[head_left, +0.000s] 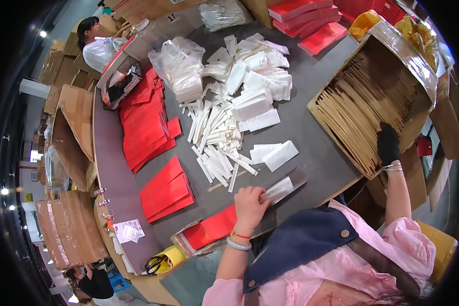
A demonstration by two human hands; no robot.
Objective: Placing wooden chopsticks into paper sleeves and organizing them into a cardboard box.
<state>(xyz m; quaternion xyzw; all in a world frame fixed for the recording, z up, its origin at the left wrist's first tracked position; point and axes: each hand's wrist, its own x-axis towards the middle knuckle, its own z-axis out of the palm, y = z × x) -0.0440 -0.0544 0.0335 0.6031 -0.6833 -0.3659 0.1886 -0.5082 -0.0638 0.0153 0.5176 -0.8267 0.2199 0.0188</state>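
Observation:
My left hand is closed at the front edge of the table, thumb and fingers pinching the end of a clear plastic sleeve with a white packet in it. Beneath and left of that hand, a red envelope lies in a shallow cardboard tray. My right hand, in a black glove, reaches over the near side of a cardboard box and rests on the thin brown sticks inside. The dark glove hides how its fingers are bent.
White strips and white packets are heaped mid-table. Red envelopes lie along the left, with another red stack nearer. Red packs sit at the back. Scissors lie at the near left corner. Another person works beyond the partition.

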